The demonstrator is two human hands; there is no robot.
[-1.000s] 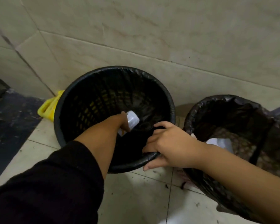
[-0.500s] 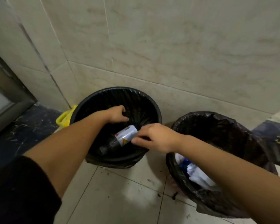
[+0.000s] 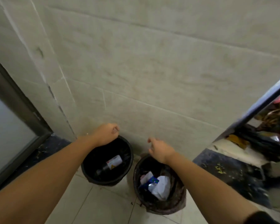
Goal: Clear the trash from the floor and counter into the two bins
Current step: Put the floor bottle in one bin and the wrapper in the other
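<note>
Two black-lined bins stand on the tiled floor against the wall. The left bin (image 3: 89, 172) holds a bottle with a white label (image 3: 111, 163) lying on its bottom. The right bin (image 3: 179, 201) holds crumpled white paper (image 3: 162, 186) and a blue wrapper (image 3: 149, 182). My left hand (image 3: 106, 135) hovers over the far rim of the left bin, fingers curled into a loose fist with nothing in it. My right hand (image 3: 159, 150) hangs above the far rim of the right bin, fingers loosely bent and apart, empty.
A pale tiled wall (image 3: 152, 78) rises right behind the bins. A grey-framed door (image 3: 11, 126) is on the left over a dark threshold strip. On the right, a dark threshold (image 3: 229, 173) leads to a space with piled colourful clutter (image 3: 275, 131).
My view has risen well above the bins. The left hand let go of the bottle, which now lies in the left bin. Both hands have lifted off the left bin's rim.
</note>
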